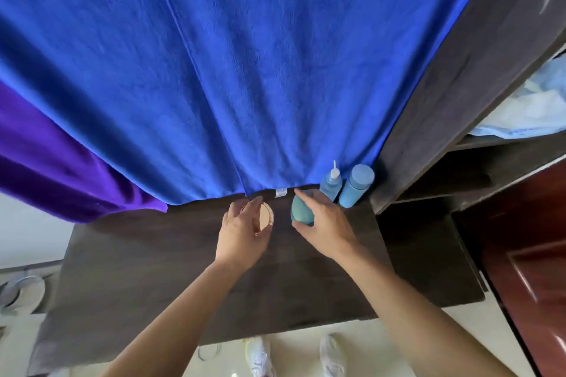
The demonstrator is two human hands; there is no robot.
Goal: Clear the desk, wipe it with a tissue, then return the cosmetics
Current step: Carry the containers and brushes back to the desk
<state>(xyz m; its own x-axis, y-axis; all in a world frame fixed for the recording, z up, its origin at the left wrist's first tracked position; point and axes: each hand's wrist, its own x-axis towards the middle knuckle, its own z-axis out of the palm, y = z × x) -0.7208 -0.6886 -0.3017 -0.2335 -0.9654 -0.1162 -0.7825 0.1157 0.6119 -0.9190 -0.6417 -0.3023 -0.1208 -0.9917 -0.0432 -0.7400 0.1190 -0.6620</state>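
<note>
Left hand [242, 232]: fingers curled round a small round beige-lidded clear jar [266, 215], 12 o'clock on the dark wooden desk [153, 269].
Right hand [324, 223]: fingers wrapped round a teal egg-shaped plastic container [301, 205], 1 o'clock.
Care: keep both level and clear of the blue plastic bottles [356, 185] at 2 o'clock.

Blue cloth [245, 70] hangs beside purple cloth [61, 162]; dark shelving [459, 86] and perhaps a reddish door [536, 254] stand right.

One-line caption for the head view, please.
Left hand holds a round beige jar, right hand a teal egg-shaped container, beside two blue bottles on the dark desk.
</note>
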